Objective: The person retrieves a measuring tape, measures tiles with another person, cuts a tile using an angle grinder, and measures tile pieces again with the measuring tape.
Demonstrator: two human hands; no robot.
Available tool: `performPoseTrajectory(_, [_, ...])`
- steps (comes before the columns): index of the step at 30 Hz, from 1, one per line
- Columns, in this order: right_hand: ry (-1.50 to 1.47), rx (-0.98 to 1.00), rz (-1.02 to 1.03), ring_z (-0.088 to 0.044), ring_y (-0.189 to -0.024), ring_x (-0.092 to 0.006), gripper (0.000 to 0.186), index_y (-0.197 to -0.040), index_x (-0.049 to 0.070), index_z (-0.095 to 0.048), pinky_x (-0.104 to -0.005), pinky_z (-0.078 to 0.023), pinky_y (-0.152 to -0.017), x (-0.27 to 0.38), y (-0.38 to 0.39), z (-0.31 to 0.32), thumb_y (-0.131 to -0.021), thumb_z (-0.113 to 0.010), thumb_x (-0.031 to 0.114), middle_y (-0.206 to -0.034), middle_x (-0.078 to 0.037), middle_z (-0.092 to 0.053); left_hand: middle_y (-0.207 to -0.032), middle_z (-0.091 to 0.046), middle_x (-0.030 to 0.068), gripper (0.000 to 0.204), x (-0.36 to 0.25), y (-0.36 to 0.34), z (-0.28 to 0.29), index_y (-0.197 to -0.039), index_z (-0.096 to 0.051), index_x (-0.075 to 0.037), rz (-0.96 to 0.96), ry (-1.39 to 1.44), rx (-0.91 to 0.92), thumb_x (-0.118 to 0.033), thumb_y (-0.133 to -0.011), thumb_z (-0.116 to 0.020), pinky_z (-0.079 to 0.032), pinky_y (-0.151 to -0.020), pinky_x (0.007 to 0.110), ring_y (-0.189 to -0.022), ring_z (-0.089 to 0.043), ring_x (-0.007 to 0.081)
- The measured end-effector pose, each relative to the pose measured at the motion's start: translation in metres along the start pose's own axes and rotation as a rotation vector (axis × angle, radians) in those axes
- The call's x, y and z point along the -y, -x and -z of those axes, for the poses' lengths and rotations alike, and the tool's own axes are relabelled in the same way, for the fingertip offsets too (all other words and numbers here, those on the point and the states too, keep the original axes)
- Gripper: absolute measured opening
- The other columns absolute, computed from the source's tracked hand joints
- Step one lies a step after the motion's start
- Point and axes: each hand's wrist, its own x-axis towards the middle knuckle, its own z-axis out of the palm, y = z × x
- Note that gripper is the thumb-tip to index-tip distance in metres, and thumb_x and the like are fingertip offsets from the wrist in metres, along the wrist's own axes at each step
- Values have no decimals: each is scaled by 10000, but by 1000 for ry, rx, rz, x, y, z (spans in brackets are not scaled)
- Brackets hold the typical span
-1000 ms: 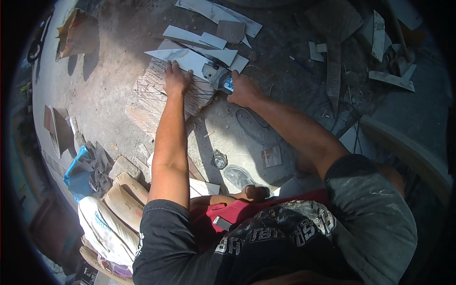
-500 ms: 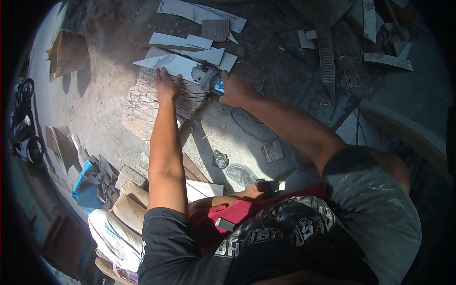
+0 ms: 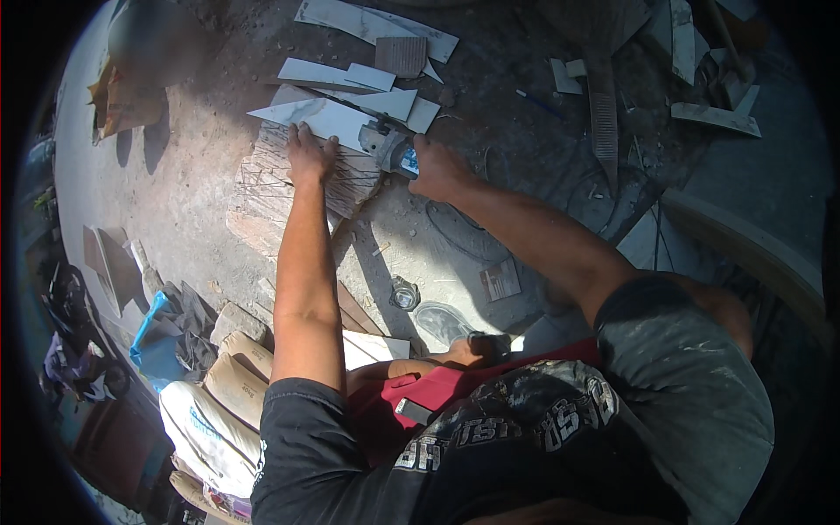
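Observation:
A pale, marbled tile piece (image 3: 331,120) with a pointed left end rests on a thick slab (image 3: 271,175) scored with many dark cut lines. My left hand (image 3: 311,159) lies on the tile's near edge, fingers spread and pressing down. My right hand (image 3: 437,170) is wrapped round the body of an angle grinder (image 3: 381,145). The grinder's head is at the right end of the tile, and its disc shows only as a thin dark edge along the tile's far side. Whether the disc touches the tile I cannot tell.
Behind the slab lie cut tile strips (image 3: 372,77) and a brown ribbed tile (image 3: 402,57). A cable (image 3: 455,232) loops on the dusty floor. Near my foot sits a small round dark object (image 3: 404,295). Filled sacks (image 3: 210,433) and a blue bag (image 3: 150,346) stand to the left.
The grinder and my right hand have shifted slightly right along the tile. My left hand stays in place. At the far left, a motorbike has moved down the picture.

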Motion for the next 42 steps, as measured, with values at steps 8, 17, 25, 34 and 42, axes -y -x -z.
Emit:
performPoseTrajectory(8, [-3, 34, -17, -598, -1050, -393, 634, -1198, -3, -440, -465, -495, -884, 8, -1, 6, -688, -753, 206, -1110, -228, -602, -1561, -181, 84, 766, 1, -2, -1, -1459, -288, -119, -10, -1, -7, -442, -849, -619, -357, -1015, 611, -1416, -213, 342])
performPoseTrajectory(17, [-13, 40, -27, -597, -1052, -395, 630, -1200, -4, -443, -465, -498, -886, 8, -2, 4, -693, -750, 208, -1123, -234, -596, -1558, -190, 88, 766, -1, 0, -2, -1457, -296, -125, -9, 10, -6, -446, -845, -625, -346, -999, 645, -1409, -222, 347])
performPoseTrajectory(25, [-19, -42, -11, -610, -1018, -405, 631, -1160, -16, -472, -456, -500, -863, -7, 3, 23, -674, -766, 259, -1056, -254, -623, -1571, -167, 60, 763, -7, 1, 4, -1469, -286, -156, 65, 19, 23, -449, -851, -623, -322, -1017, 646, -1421, -207, 330])
performPoseTrajectory(34, [-52, -197, -101, -560, -1139, -400, 813, -1257, -79, -448, -415, -462, -936, -40, 27, 58, -626, -788, 303, -1215, -297, -559, -1383, -450, 169, 494, -36, 55, -7, -1227, -554, -44, 175, 203, -630, -364, -858, -632, -402, -972, 452, -1266, -427, 335])
performPoseTrajectory(42, [-237, -398, -154, -582, -1064, -434, 637, -1151, -98, -486, -441, -462, -881, -52, 57, 19, -694, -729, 273, -1095, -315, -588, -1200, -572, 264, 888, -198, 175, -60, -1278, -448, 165, 248, 1814, 324, -529, -785, -701, -448, -937, 361, -1101, -575, 307])
